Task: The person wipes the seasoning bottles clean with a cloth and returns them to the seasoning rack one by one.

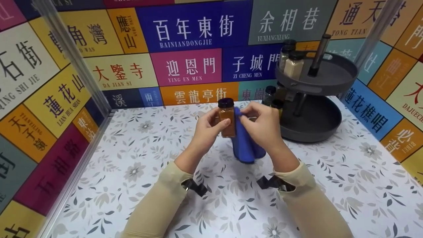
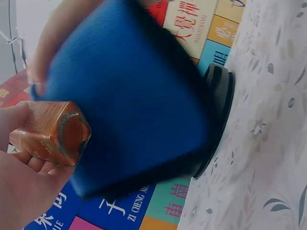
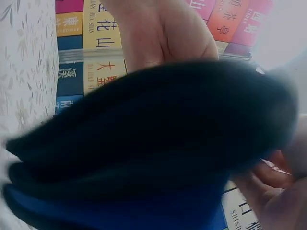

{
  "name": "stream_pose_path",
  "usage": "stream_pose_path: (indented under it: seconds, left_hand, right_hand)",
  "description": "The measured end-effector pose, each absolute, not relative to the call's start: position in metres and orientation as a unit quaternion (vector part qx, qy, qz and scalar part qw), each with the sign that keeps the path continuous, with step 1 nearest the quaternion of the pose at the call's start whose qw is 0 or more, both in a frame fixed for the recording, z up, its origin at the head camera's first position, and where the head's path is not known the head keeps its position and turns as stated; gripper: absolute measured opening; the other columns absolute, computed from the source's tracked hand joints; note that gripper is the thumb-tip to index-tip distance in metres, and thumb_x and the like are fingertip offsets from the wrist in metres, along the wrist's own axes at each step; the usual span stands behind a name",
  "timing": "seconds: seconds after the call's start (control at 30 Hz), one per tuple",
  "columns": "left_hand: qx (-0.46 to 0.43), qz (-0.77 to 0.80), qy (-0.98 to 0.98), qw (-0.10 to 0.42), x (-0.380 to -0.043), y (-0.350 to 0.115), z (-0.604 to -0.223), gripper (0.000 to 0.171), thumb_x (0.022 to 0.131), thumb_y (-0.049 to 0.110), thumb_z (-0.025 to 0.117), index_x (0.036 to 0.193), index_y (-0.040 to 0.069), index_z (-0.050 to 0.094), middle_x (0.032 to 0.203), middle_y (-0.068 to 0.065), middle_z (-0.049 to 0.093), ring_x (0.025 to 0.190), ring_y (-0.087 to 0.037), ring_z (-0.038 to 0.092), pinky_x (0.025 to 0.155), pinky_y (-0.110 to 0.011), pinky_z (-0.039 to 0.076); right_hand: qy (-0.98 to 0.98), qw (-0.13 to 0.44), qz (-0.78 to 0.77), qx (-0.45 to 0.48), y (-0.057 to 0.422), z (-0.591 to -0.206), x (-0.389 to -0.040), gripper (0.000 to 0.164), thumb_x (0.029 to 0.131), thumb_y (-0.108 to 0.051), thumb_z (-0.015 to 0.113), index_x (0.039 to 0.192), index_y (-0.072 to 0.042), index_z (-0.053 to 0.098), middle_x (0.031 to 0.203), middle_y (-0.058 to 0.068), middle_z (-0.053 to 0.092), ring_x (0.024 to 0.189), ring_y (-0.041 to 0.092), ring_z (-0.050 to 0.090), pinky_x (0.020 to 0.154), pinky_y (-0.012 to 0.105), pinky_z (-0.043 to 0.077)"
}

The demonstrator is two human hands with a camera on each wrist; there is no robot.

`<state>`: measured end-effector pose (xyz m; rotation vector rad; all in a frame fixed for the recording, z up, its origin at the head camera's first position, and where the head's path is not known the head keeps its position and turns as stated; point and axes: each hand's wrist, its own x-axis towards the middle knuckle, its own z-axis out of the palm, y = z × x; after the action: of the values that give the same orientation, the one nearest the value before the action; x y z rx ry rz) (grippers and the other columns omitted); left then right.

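My left hand [image 1: 207,129] grips a square glass spice jar [image 1: 227,124] with a black lid and orange-brown powder inside, held upright above the table. Close beside it, my right hand [image 1: 262,124] pinches a blue cloth [image 1: 245,142] by its upper part, and the folds hang down. In the left wrist view the cloth [image 2: 129,96] spreads right behind the jar's base [image 2: 74,136]. The dark folded cloth [image 3: 144,129] fills much of the right wrist view and hides most of the fingers there.
A dark two-tier round rack [image 1: 310,132] stands at the back right. Jars with pale contents [image 1: 293,67] sit on its upper tier, and more dark-lidded jars [image 1: 270,92] are at its lower left. Sign-patterned walls [image 1: 191,66] enclose the floral-covered table [image 1: 132,198].
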<state>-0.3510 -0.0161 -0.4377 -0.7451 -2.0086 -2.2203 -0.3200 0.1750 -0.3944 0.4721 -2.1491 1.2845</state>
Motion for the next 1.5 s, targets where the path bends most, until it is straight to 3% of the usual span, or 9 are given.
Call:
stream_pose_path:
  seconds: [0.1,0.2,0.4,0.6,0.73,0.9,1.17,1.33,1.5]
  left_hand:
    - [-0.249,-0.715,-0.653,0.019,-0.349,-0.014,-0.44,0.049,0.103,0.015,0.069,0.148,0.0,0.058,0.13,-0.02,0.071,0.111,-0.019,0.072,0.096,-0.032,0.06]
    - [-0.248,-0.713,-0.655,0.02,-0.349,-0.015,-0.44,0.05,0.104,0.016,0.067,0.15,0.0,0.056,0.133,-0.02,0.07,0.113,-0.018,0.071,0.097,-0.032,0.059]
    - [-0.233,-0.73,-0.641,0.049,-0.35,-0.02,-0.436,0.047,0.106,0.012,0.062,0.149,-0.004,0.055,0.132,-0.023,0.067,0.112,-0.018,0.068,0.097,-0.031,0.058]
    - [-0.203,-0.738,-0.639,0.077,-0.351,-0.023,-0.436,0.044,0.105,0.011,0.063,0.145,-0.006,0.057,0.126,-0.023,0.068,0.111,-0.018,0.069,0.096,-0.031,0.058]
    - [-0.195,-0.726,-0.655,0.08,-0.349,-0.021,-0.436,0.044,0.103,0.012,0.068,0.143,-0.004,0.06,0.124,-0.021,0.07,0.11,-0.019,0.072,0.096,-0.033,0.06]
    - [-0.205,-0.675,-0.703,0.09,-0.35,-0.018,-0.441,0.043,0.098,0.016,0.076,0.135,-0.001,0.064,0.121,-0.018,0.071,0.109,-0.024,0.072,0.098,-0.037,0.06]
    - [-0.179,-0.597,-0.779,0.068,-0.386,-0.021,-0.484,0.038,0.088,0.011,0.081,0.122,0.003,0.066,0.114,-0.015,0.072,0.106,-0.027,0.074,0.094,-0.037,0.061]
    - [-0.132,-0.568,-0.811,0.05,-0.405,-0.026,-0.516,0.031,0.08,0.003,0.078,0.107,0.003,0.063,0.109,-0.015,0.071,0.102,-0.026,0.072,0.093,-0.036,0.059]
    - [-0.124,-0.526,-0.841,0.033,-0.41,-0.028,-0.531,0.03,0.076,0.005,0.078,0.1,0.008,0.059,0.105,-0.013,0.07,0.099,-0.025,0.069,0.093,-0.038,0.058]
  right_hand:
    - [-0.751,0.354,0.521,0.198,0.17,-0.396,-0.319,0.005,0.089,0.008,0.076,0.09,0.003,0.076,0.097,0.015,0.08,0.093,0.025,0.081,0.078,0.021,0.063]
    - [-0.743,0.376,0.509,0.219,0.166,-0.398,-0.318,0.006,0.088,0.01,0.075,0.088,0.004,0.076,0.098,0.016,0.081,0.095,0.026,0.081,0.078,0.023,0.063]
    - [-0.82,0.345,0.381,0.251,0.166,-0.4,-0.317,0.009,0.081,0.004,0.073,0.081,-0.005,0.077,0.085,0.01,0.081,0.074,0.02,0.078,0.063,0.029,0.063]
    - [-0.857,0.289,0.314,0.289,0.167,-0.402,-0.316,0.009,0.078,0.0,0.073,0.077,-0.008,0.075,0.078,0.006,0.078,0.064,0.017,0.068,0.062,0.032,0.056]
    - [-0.86,0.289,0.332,0.258,0.166,-0.403,-0.319,0.008,0.08,-0.001,0.072,0.078,-0.007,0.075,0.076,0.007,0.077,0.062,0.018,0.065,0.06,0.031,0.053]
    - [-0.824,0.303,0.442,0.182,0.167,-0.405,-0.327,0.005,0.084,0.001,0.075,0.085,-0.004,0.077,0.087,0.01,0.08,0.077,0.016,0.077,0.069,0.026,0.063]
    - [-0.737,0.321,0.584,0.11,0.19,-0.397,-0.34,0.009,0.086,0.003,0.083,0.089,0.005,0.075,0.096,0.017,0.08,0.077,0.005,0.075,0.072,0.02,0.061]
    - [-0.741,0.296,0.595,0.093,0.2,-0.393,-0.34,0.009,0.087,0.001,0.083,0.091,0.005,0.076,0.094,0.008,0.079,0.08,0.008,0.076,0.075,0.021,0.061]
    - [-0.739,0.299,0.598,0.081,0.205,-0.39,-0.339,0.012,0.086,0.002,0.083,0.092,0.007,0.075,0.086,-0.007,0.076,0.078,0.007,0.075,0.074,0.02,0.06]
